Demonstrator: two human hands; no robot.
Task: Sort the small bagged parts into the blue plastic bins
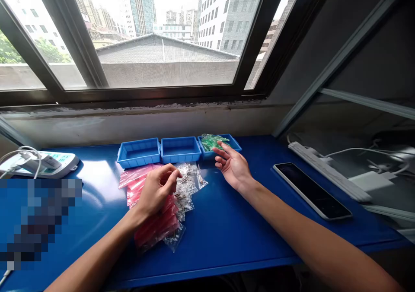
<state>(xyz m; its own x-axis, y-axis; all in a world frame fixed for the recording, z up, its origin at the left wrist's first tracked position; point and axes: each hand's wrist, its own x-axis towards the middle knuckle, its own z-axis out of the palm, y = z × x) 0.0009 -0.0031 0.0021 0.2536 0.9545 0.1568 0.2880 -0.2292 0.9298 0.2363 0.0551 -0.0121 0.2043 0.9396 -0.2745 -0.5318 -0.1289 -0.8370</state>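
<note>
My left hand (pixel 158 188) is over a spread of pink plastic bags (pixel 155 229), its fingers curled in towards the thumb. Whatever may be between those fingertips is hidden. Beside the pink bags lie clear plastic bags (pixel 185 197) with small metal-looking pieces inside. My right hand (pixel 234 166) is palm up with its fingers apart, nothing in it, just in front of the right blue bin (pixel 234 141). Green plastic bags (pixel 212 141) are heaped in that bin. The middle blue bin (pixel 180 156) and the left blue bin (pixel 139 156) show bare insides.
A phone (pixel 311 190) lies on the blue table (pixel 220 231) at the right, near a white power strip (pixel 327 171). Another power strip (pixel 61 164) with cables is at the left. A blurred patch (pixel 35 223) covers the left front. The window (pixel 168 74) rises behind.
</note>
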